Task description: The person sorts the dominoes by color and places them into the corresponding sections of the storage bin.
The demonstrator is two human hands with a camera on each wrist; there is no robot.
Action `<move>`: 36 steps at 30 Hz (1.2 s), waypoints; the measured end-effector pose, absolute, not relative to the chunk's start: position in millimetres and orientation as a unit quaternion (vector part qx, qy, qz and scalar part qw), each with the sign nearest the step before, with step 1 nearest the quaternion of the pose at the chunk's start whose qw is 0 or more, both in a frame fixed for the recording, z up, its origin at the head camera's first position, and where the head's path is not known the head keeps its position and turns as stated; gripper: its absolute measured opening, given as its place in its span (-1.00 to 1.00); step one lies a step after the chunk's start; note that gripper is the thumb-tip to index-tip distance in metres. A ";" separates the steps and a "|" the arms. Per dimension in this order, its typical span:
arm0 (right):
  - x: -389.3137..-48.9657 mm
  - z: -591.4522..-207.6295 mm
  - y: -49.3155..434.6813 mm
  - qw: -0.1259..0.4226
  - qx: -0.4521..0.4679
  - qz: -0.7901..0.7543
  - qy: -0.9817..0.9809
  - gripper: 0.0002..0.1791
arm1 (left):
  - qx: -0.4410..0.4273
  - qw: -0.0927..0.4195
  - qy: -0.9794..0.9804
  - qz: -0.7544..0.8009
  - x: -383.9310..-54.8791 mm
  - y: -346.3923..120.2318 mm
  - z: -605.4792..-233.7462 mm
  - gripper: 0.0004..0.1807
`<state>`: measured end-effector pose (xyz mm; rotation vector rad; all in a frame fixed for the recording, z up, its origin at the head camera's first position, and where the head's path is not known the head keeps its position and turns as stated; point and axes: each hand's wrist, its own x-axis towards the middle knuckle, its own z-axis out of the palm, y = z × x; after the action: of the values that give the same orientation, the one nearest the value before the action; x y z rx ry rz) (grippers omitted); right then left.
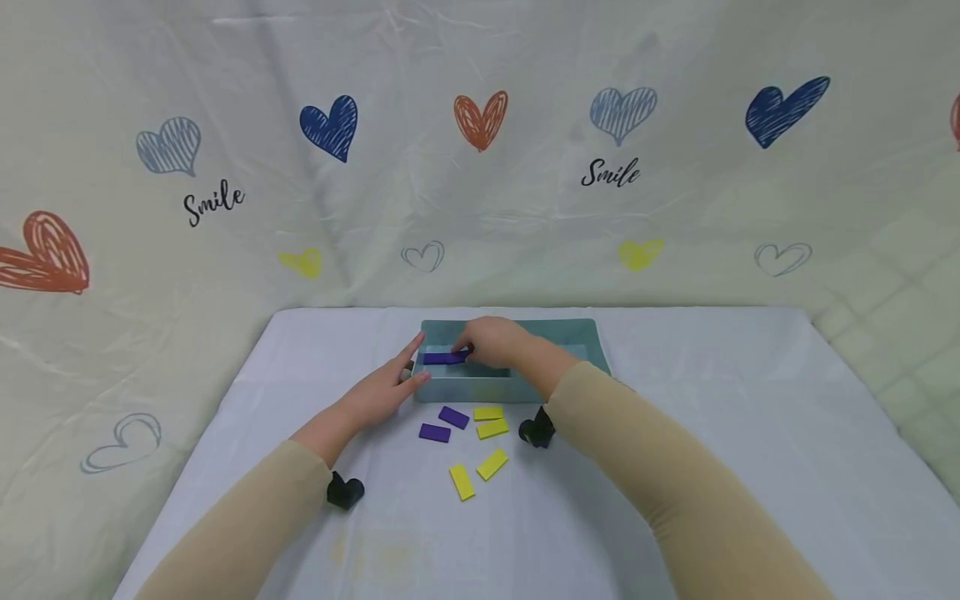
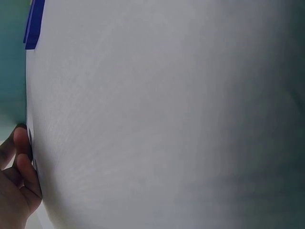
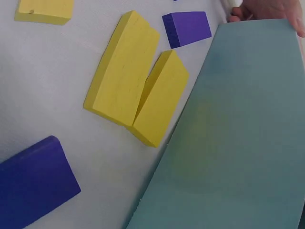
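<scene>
A teal box point(image 1: 491, 390) stands at the back of the table. At its left end my left hand point(image 1: 378, 396) grips it, thumb by the front corner and index finger reaching to the back corner. In the left wrist view curled fingers point(image 2: 24, 148) show low beside the box. My right hand point(image 1: 497, 342) reaches inside and pinches a purple block point(image 1: 457, 357) close to the box floor. Another purple block point(image 1: 435, 359) lies in the box at its left, overlapping the pinched one in the head view. The right hand is out of sight in its wrist view.
In front of the box lie purple blocks point(image 1: 453, 417) and several yellow blocks point(image 1: 492, 428), two of them side by side. Another purple block point(image 3: 35, 186) shows near the right wrist camera. A heart-printed sheet point(image 1: 480, 208) hangs behind the white table point(image 1: 712, 400).
</scene>
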<state>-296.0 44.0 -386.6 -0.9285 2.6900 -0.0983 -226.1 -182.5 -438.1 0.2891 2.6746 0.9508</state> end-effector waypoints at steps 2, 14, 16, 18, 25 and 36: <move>-296.9 -387.6 42.8 0.148 -0.324 -0.025 0.934 -0.63 | 0.103 0.144 0.927 0.331 -225.4 -182.7 -437.0 -0.22; -301.7 -387.7 46.1 0.143 -0.332 0.012 0.932 -0.65 | 0.107 0.144 0.929 0.325 -225.4 -183.1 -436.4 -0.20; -302.4 -388.4 45.5 0.141 -0.330 0.012 0.933 -0.65 | 0.106 0.143 0.929 0.324 -225.8 -183.3 -436.9 -0.19; -303.1 -389.3 44.5 0.139 -0.328 0.016 0.934 -0.65 | 0.104 0.142 0.930 0.323 -226.4 -183.5 -437.8 -0.18; -304.0 -395.0 40.3 0.131 -0.315 0.031 0.940 -0.65 | 0.106 0.143 0.927 0.331 -225.0 -183.4 -437.0 -0.17; -301.5 -397.7 37.7 0.129 -0.307 0.024 0.943 -0.65 | 0.110 0.142 0.926 0.332 -224.4 -184.0 -436.0 -0.20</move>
<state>-301.5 37.7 -397.7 -0.8925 2.7405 0.0686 -224.4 -184.0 -436.0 0.3168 2.6722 0.9589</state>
